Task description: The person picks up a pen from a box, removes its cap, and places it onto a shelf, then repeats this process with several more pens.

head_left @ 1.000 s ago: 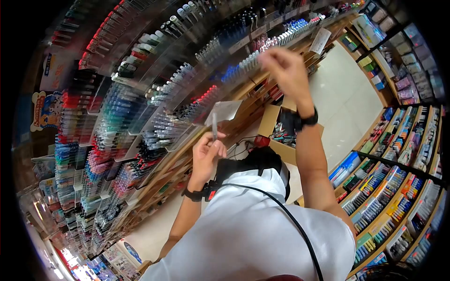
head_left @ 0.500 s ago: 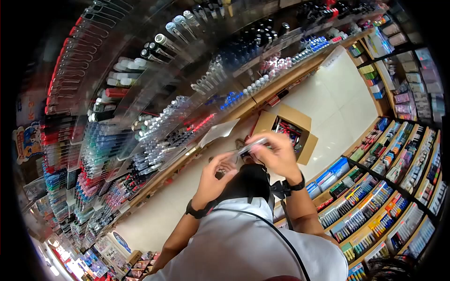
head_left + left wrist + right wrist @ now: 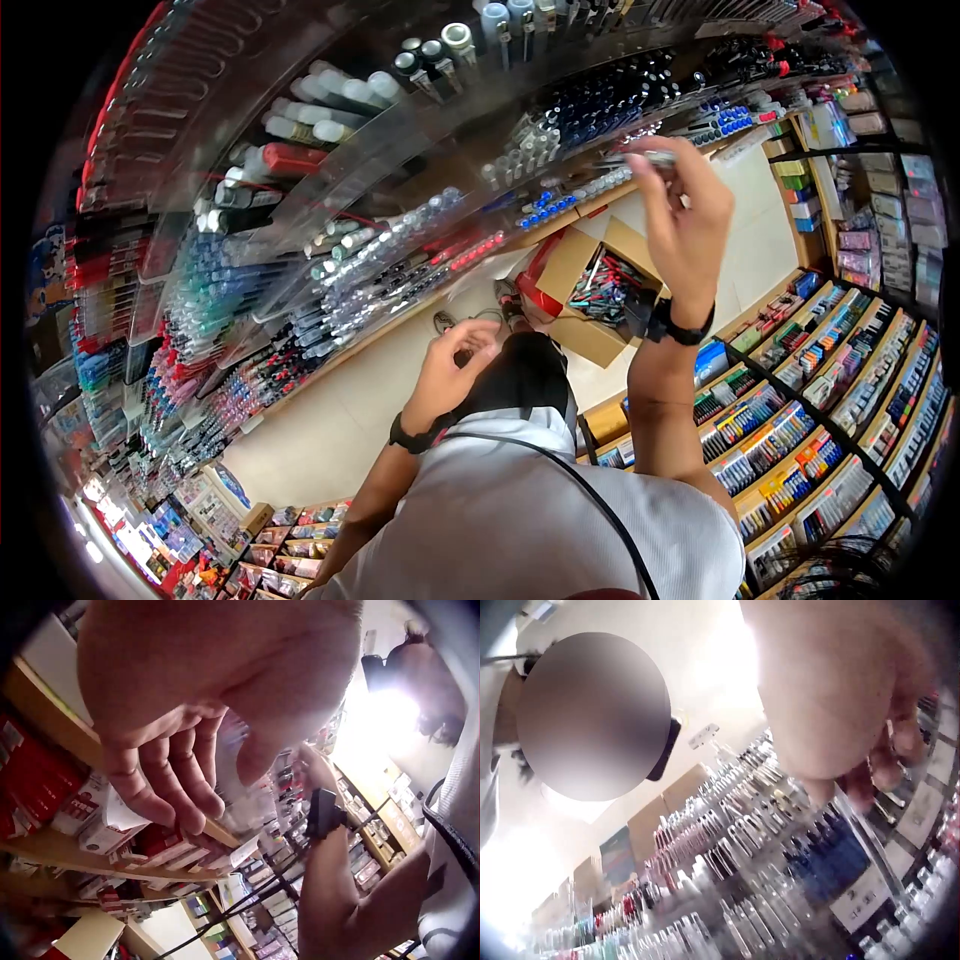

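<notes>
My right hand (image 3: 690, 215) is raised at the pen display, and its thumb and fingers pinch a slim silvery pen (image 3: 655, 157). In the right wrist view the palm hides much of the grip, while rows of clear-barrelled pens (image 3: 761, 922) and dark blue pens (image 3: 829, 851) stand beyond the fingers. Lower and further left, in front of the dark trousers, my left hand (image 3: 452, 370) is in the air with loosely bent fingers and nothing in them. The left wrist view shows those fingers (image 3: 184, 772) hanging apart from the thumb.
Tiered racks of pens (image 3: 380, 250) fill the left and top. An opened cardboard box (image 3: 640, 245) full of loose pens sits on the floor. Shelves of markers and packaged goods (image 3: 790, 420) line the right side. A black cable (image 3: 570, 480) runs down the white shirt.
Both hands were together with the pen half a second ago. Since then the right hand has carried it up and right to the rack, while the left has stayed low, its fingers now free.
</notes>
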`<state>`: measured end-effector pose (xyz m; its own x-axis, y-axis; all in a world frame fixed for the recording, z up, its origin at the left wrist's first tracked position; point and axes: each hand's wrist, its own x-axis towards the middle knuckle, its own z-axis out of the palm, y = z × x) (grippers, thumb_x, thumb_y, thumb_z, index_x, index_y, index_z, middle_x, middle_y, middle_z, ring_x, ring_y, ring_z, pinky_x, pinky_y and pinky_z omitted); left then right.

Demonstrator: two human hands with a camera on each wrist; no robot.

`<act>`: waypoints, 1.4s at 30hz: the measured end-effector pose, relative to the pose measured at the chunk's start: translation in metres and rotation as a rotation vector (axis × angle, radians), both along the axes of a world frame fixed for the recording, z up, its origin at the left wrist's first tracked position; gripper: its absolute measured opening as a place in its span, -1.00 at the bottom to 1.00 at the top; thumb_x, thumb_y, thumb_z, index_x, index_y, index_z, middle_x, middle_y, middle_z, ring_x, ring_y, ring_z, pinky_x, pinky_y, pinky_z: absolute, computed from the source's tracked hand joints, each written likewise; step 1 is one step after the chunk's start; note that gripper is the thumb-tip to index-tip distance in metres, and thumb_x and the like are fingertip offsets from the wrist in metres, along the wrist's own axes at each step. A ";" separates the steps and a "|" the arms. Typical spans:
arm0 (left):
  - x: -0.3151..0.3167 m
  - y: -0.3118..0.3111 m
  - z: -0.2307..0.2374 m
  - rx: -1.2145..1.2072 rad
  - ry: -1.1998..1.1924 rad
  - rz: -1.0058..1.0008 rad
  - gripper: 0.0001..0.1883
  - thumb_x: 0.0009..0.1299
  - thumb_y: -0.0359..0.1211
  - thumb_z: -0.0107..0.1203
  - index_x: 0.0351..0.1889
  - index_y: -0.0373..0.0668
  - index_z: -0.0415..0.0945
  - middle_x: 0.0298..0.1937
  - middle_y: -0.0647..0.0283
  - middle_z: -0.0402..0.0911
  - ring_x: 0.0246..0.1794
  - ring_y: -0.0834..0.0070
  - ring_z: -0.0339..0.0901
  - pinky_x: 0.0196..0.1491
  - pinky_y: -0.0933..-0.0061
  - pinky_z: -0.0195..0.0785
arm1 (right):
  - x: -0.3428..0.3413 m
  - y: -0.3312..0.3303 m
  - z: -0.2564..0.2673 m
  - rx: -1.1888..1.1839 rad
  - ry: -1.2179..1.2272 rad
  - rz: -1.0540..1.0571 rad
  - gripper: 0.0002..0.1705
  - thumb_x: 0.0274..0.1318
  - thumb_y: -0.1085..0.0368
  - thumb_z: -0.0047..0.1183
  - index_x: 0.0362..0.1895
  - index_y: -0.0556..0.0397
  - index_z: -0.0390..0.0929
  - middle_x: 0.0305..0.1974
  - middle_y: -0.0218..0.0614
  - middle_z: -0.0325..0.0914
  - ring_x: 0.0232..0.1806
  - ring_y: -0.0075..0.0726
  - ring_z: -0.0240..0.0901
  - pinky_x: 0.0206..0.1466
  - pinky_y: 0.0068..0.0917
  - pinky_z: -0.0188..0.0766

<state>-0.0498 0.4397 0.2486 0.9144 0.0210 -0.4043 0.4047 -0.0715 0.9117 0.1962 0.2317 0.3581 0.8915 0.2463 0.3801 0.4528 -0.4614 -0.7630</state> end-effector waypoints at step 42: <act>-0.041 -0.007 0.014 0.005 -0.255 -0.070 -0.74 0.52 -0.46 0.15 0.13 -0.29 0.58 -0.14 0.30 0.67 -0.09 0.61 0.59 0.11 0.50 0.43 | -0.021 0.045 -0.034 -0.434 -0.242 0.041 -0.87 0.11 0.25 0.27 -0.31 -0.03 0.80 -0.33 -0.14 0.72 -0.22 0.13 0.65 -0.13 -0.06 0.58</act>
<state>-0.0909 0.4325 0.2622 0.9860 -0.0449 -0.1606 0.1558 -0.0962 0.9831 0.1747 0.2763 0.3245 0.7770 0.4606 0.4291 0.6172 -0.6915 -0.3753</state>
